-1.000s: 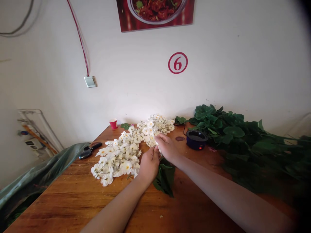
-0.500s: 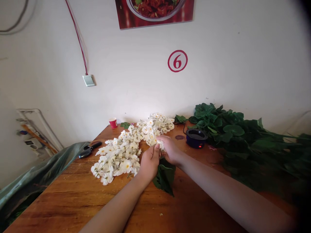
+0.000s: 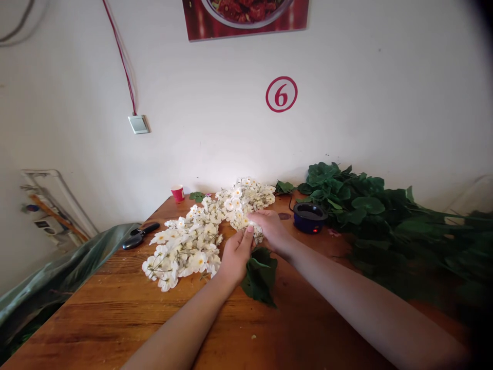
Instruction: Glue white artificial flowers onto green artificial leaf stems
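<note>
White flowers (image 3: pixel 258 234) are gripped by left hand (image 3: pixel 235 255) and right hand (image 3: pixel 272 229).
Green leaves (image 3: pixel 260 277) seen just below; blossom pile (image 3: pixel 192 244) spread beside.

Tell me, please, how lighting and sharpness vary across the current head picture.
Head view: the wall is pale and evenly lit around the middle, greyer toward the left; the white flowers look bright and fairly crisp; the green leaf pile turns dark and blurred toward the lower right; the right-hand corners fall to black.
</note>
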A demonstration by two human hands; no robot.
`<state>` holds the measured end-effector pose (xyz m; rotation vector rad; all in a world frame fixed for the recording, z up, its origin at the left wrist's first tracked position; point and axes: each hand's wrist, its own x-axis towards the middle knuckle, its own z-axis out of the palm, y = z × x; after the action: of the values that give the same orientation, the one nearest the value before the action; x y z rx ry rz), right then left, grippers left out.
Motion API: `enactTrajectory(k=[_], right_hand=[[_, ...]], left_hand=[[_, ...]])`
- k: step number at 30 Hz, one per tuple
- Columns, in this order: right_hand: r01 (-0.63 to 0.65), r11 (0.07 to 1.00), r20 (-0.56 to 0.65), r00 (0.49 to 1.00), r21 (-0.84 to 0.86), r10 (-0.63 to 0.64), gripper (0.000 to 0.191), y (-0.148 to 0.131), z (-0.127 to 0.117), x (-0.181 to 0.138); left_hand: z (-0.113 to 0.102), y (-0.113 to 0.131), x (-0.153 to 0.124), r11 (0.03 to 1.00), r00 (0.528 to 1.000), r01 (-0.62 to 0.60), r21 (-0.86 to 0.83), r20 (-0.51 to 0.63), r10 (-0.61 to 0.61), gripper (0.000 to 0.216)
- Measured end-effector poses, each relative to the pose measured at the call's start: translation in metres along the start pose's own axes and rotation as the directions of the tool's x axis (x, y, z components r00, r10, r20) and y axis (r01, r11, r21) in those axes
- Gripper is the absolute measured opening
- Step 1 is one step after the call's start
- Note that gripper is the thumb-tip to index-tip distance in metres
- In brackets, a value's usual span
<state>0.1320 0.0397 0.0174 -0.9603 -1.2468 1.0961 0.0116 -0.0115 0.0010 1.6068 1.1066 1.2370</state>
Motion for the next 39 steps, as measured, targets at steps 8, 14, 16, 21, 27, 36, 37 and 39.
enactTrajectory(k=[8,14,16,21,27,36,37,39], right_hand=[[0.31,0.901,-0.158,0.916,-0.302,-0.368,0.042,-0.053,-0.045,0.014],[0.188,0.57,-0.075,0.911,-0.8,-0.405,0.037,-0.095,-0.096,0.02],[0.159,0.414,-0.032,0.908,-0.896,-0.418,0.036,-0.103,-0.11,0.028],[0.121,0.151,0.061,0.935,-0.981,-0.35,0.033,-0.107,-0.145,0.054],[0.087,-0.004,0.085,0.966,-0.996,-0.242,0.031,-0.082,-0.18,0.07],[0.018,-0.101,0.033,0.988,-0.995,-0.149,0.032,-0.047,-0.189,0.079],[0.012,-0.106,0.027,0.989,-0.994,-0.145,0.032,-0.046,-0.189,0.079],[0.006,-0.115,0.022,0.99,-0.993,-0.136,0.031,-0.042,-0.188,0.078]], left_hand=[[0.006,-0.012,-0.007,0.947,0.998,-0.057,0.315,0.044,0.046,0.039],[0.011,-0.007,-0.008,0.801,0.997,-0.001,0.599,0.067,-0.049,0.036],[0.012,-0.006,-0.007,0.762,0.994,0.024,0.647,0.065,-0.086,0.037],[0.014,-0.008,-0.007,0.663,0.99,-0.057,0.747,0.128,-0.059,0.038],[0.014,-0.009,-0.006,0.621,0.982,-0.1,0.777,0.176,-0.063,0.039],[0.013,-0.011,-0.004,0.596,0.976,-0.115,0.795,0.201,-0.08,0.039],[0.013,-0.011,-0.004,0.597,0.976,-0.114,0.794,0.201,-0.081,0.039],[0.013,-0.011,-0.004,0.607,0.975,-0.114,0.786,0.206,-0.084,0.039]])
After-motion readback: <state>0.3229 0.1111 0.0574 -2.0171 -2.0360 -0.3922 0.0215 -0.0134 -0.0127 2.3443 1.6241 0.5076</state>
